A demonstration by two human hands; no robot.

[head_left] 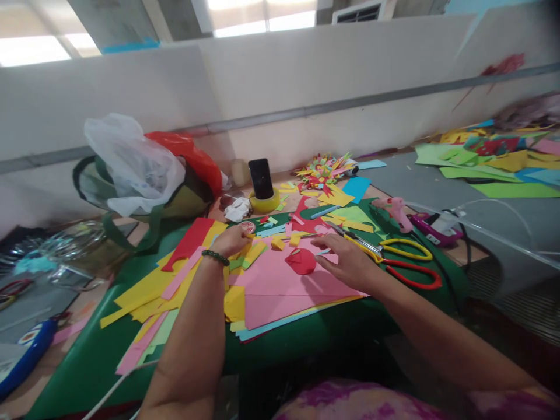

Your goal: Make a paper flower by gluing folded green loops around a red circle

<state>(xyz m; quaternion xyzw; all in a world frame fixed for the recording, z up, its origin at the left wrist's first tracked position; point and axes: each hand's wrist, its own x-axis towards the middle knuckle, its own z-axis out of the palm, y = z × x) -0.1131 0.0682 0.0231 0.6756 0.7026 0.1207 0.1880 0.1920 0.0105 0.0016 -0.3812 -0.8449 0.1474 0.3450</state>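
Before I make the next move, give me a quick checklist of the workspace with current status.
1. Red circle lying on the pink paper: ok.
2. Left hand, what its grip holds: cannot tell, too small to read.
3. Right hand beside the red circle: ok, thumb side toward it.
4. Scissors well clear of the right hand: not ok, they lie close by it.
5. Glue gun away from both hands: ok; whether it is hot: cannot tell.
6. Phone propped up: ok.
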